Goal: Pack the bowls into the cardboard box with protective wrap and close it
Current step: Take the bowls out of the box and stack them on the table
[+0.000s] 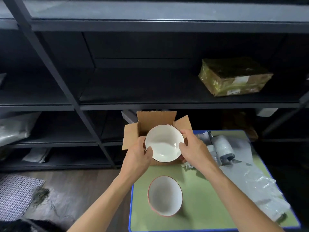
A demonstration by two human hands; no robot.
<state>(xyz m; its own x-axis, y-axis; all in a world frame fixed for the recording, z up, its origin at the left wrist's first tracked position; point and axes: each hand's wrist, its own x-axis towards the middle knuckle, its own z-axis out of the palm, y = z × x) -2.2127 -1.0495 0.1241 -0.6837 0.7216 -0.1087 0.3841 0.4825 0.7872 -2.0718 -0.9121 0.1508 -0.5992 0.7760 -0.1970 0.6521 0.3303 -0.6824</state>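
A white bowl [163,142] with a dark rim hangs tilted over the open cardboard box [154,122], whose flaps stand up at the far end of the green table [200,198]. My left hand [139,158] grips the bowl's left rim and my right hand [192,146] grips its right rim. A second white bowl [164,195] with a red rim sits upright on the table, nearer to me. Clear protective wrap [255,186] lies along the table's right side. The box's inside is hidden behind the held bowl.
A grey roll of wrap [223,146] lies right of the box. Dark metal shelving [150,104] stands just behind the table, with a taped parcel [234,77] on a shelf. A mesh mat [16,195] and plastic sheet lie on the floor at left.
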